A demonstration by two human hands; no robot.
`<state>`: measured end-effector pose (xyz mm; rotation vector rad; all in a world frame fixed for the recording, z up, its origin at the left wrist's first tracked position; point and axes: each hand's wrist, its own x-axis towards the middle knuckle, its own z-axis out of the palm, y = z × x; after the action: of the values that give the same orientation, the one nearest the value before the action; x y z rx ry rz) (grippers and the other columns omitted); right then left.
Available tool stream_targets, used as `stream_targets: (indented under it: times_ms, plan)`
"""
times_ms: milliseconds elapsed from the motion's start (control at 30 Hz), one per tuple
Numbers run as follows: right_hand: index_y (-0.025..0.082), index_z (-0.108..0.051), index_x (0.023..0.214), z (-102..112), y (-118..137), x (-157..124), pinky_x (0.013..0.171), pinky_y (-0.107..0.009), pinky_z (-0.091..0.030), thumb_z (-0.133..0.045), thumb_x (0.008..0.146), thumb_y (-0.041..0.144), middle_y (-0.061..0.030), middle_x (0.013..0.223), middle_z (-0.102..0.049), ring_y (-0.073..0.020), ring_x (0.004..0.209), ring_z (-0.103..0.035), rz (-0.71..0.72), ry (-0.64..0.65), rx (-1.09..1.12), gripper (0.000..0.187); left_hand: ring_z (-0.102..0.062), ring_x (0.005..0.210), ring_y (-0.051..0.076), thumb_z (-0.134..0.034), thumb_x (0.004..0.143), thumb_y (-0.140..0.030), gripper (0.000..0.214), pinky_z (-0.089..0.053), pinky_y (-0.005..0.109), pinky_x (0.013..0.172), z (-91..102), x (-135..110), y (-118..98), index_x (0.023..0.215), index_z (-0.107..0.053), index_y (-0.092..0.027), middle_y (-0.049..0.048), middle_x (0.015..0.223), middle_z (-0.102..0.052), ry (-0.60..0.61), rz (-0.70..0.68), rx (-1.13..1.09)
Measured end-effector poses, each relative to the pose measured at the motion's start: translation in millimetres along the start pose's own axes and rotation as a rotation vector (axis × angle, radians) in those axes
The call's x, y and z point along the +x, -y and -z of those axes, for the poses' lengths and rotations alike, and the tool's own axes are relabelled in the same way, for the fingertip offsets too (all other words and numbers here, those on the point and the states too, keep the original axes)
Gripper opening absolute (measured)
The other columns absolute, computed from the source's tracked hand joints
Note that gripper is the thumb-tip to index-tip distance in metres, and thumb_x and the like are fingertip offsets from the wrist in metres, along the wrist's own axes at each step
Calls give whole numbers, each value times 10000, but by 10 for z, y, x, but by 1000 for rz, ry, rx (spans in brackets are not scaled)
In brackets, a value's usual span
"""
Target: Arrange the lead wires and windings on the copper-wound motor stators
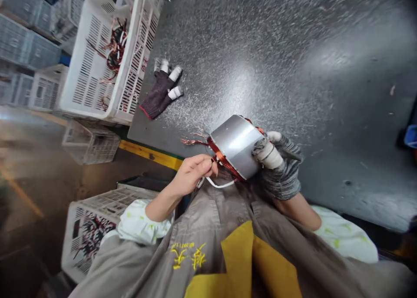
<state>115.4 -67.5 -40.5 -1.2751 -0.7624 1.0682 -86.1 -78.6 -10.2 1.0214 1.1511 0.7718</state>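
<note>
A copper-wound motor stator point(236, 147) is held over the near edge of the counter point(260, 63), its steel core clasped by the gloved right hand point(276, 165), with white tape around the fingers. A white lead wire point(220, 184) is pinched at the windings by the bare left hand point(192, 174). A taped knit glove point(158, 96) is laid further left on the counter, beside a white plastic crate point(86, 72) holding copper-wired parts

The gloved right hand point(276, 165) grips a steel motor stator point(236, 146) with copper windings point(224, 161), while the bare left hand point(193, 174) pinches its leads point(213, 161) beside a white wire point(220, 184). A taped work glove point(158, 96) lies on the worktop point(260, 63), near a white slatted crate point(87, 67) of wire coils point(115, 50).
</note>
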Motion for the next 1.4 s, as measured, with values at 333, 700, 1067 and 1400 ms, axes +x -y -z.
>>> stream_targets:
  times_ms: [333, 700, 1067, 1400]
  plan:
    - [210, -692, 728, -17, 35, 74, 564, -246, -487, -824, 776, 530, 32, 651, -656, -122, 576, -549, -43, 243, 106, 350, -471, 506, 142, -761, 868, -608, 492, -453, 287, 579, 51, -86, -334, 662, -747, -161, 29, 493, -545, -46, 73, 62]
    - [267, -729, 866, -1, 103, 169, 652, -334, -519, -774, 848, 402, 1, 737, -691, -204, 684, -643, 395, 177, -58, 143, -412, 539, 86, -698, 970, -497, 419, -402, 216, 583, 123, -236, -512, 736, -710, -150, -5, 572, -523, -59, 187, 292]
    - [254, -705, 826, -1, 130, 150, 670, -390, -547, -703, 842, 413, -65, 836, -756, -253, 745, -696, 368, 198, -181, 160, -409, 455, 62, -843, 792, -586, 433, -419, 151, 480, -341, -293, -196, 732, -678, -189, -45, 536, -510, -588, -33, 208]
    - [254, -703, 768, -17, 128, 151, 735, -406, -531, -715, 850, 531, -36, 671, -646, -249, 692, -645, 317, 262, -191, 290, -366, 424, 59, -820, 824, -577, 458, -304, 143, 422, -465, -197, -134, 679, -649, -177, -58, 492, -499, -728, -281, 421]
